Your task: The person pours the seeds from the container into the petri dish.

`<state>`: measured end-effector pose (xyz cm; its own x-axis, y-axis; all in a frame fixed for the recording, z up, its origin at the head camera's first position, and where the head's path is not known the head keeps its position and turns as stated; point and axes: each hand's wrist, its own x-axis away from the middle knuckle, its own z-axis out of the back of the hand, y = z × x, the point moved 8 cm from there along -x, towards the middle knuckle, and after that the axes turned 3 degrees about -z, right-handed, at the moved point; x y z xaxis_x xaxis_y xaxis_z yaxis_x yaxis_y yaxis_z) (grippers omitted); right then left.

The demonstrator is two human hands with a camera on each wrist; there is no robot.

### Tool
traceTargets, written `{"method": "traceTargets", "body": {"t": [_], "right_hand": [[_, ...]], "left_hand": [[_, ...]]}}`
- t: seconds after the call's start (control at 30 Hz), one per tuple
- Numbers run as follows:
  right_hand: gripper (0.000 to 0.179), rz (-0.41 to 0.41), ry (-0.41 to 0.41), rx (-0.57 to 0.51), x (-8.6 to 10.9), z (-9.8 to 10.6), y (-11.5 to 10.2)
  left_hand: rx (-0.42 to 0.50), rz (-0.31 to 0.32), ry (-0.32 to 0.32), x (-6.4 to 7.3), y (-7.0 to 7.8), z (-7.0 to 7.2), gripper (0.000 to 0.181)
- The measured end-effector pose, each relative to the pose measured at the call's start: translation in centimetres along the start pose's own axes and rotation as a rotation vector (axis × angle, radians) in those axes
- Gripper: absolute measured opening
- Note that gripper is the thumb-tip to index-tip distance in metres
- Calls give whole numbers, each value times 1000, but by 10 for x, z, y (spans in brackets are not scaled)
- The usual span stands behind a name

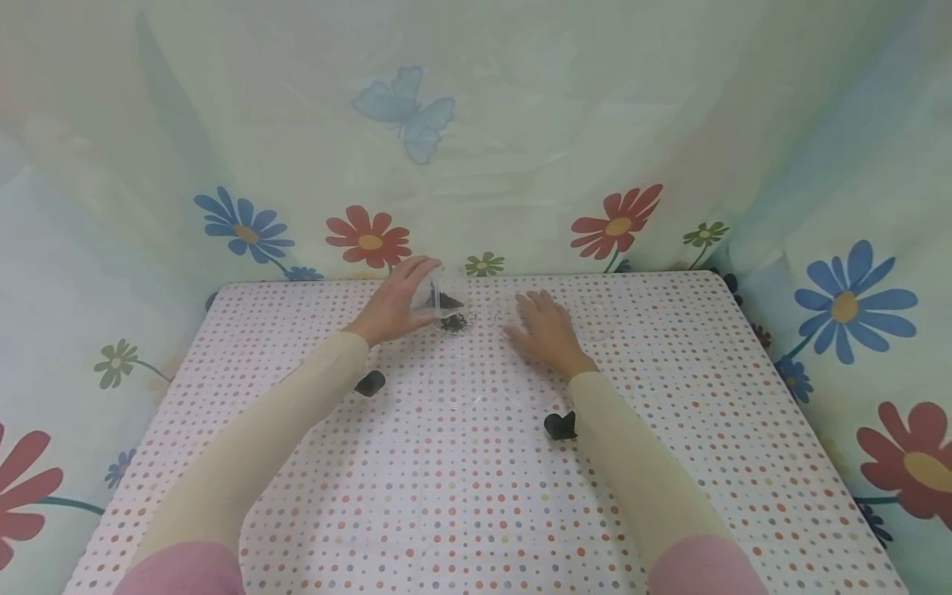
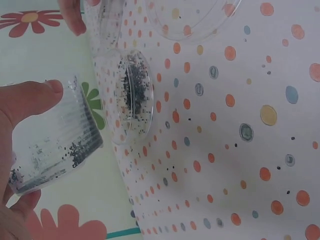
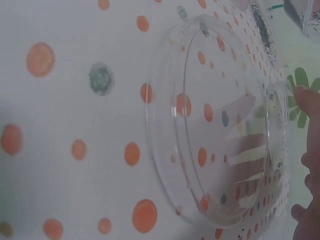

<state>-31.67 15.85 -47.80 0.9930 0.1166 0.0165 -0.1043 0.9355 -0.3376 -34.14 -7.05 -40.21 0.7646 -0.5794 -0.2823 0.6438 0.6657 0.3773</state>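
My left hand (image 1: 397, 299) grips a clear plastic container (image 2: 60, 135) from the side, thumb on one face. The container is tilted, and dark granules cling along its lower wall. Beside its mouth lies a clear round dish (image 2: 145, 95) with a heap of black granules (image 1: 454, 323). My right hand (image 1: 548, 333) is to the right, low over the table, fingers extended and slightly spread. Its fingertips are right at a second clear dish (image 3: 276, 132) with a few specks in it. A larger clear dish (image 3: 165, 135) lies nearer the right wrist.
More clear round dishes, one at the front (image 1: 457, 405) and one at the right (image 1: 611, 326), lie on the dotted tablecloth (image 1: 416, 496). Stray dark specks dot the cloth near the left hand. Behind the table's far edge hangs a flowered curtain (image 1: 506, 190).
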Motion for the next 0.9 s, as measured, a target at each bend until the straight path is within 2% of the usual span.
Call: {"method": "traceTargets", "body": {"t": [0.43, 0.9], "right_hand": [[69, -29, 11, 11, 5, 6, 8], [68, -38, 3, -1, 9, 9, 12]], "left_hand": [[9, -8, -19, -6, 6, -5, 86], [3, -47, -13, -10, 13, -7, 85]]}}
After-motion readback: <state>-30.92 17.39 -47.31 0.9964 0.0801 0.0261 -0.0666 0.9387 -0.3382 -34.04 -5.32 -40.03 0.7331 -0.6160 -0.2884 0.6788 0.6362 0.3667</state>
